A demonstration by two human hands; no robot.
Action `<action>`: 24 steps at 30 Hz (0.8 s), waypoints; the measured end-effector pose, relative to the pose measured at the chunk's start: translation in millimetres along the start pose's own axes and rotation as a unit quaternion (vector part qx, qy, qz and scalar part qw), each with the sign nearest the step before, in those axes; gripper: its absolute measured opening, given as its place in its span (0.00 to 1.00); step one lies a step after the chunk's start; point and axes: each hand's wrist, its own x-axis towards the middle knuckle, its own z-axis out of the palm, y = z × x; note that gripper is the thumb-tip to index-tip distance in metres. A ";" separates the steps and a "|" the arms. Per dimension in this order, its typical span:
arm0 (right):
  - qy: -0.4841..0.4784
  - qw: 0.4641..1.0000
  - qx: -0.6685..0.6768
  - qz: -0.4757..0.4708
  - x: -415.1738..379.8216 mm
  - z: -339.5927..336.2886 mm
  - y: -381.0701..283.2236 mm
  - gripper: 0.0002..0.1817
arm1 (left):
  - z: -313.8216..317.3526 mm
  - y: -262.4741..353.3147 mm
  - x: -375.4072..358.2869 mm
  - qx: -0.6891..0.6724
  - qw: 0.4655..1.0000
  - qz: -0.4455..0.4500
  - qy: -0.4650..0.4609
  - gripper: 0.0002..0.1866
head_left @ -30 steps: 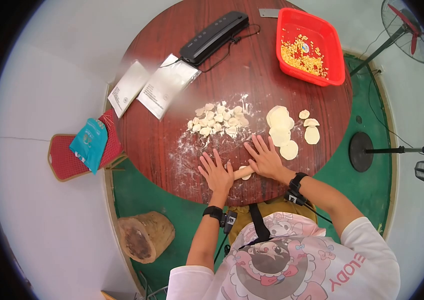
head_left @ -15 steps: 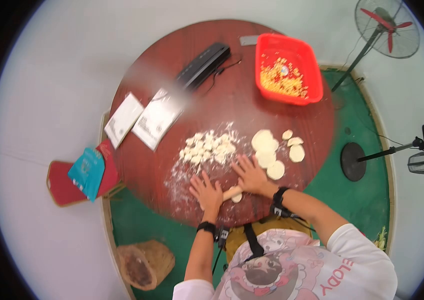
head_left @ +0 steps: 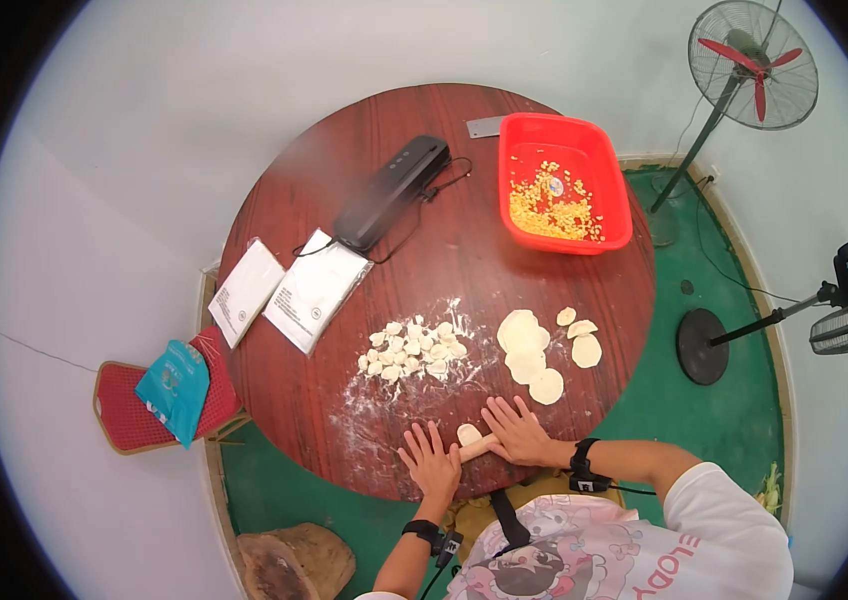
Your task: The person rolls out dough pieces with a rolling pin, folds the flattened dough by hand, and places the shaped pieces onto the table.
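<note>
Dough piece at the rolling pin

The left hand (head_left: 432, 464) and right hand (head_left: 520, 432) lie over opposite ends of the rolling pin (head_left: 477, 448), fingers extended and slightly spread, not curled around it. The small dough piece (head_left: 469, 434) rests on the floured worktop (head_left: 344, 440), just beyond the pin's middle.

Left hand (head_left: 432, 464): palm down, fingers spread and pointing forward
Right hand (head_left: 517, 432): palm down, fingers spread, angled forward and inward
Spacing: hands near each other, apart
Wrists: a black band around each
Left forearm (head_left: 404, 566): reaching forward
Right forearm (head_left: 636, 462): reaching in sideways, sleeve at the upper arm
</note>
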 end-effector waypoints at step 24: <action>0.013 0.999 0.026 0.026 21.5 11.3 7.3 0.31 | -0.3 0.0 16.1 -0.035 0.998 -0.061 0.007 0.33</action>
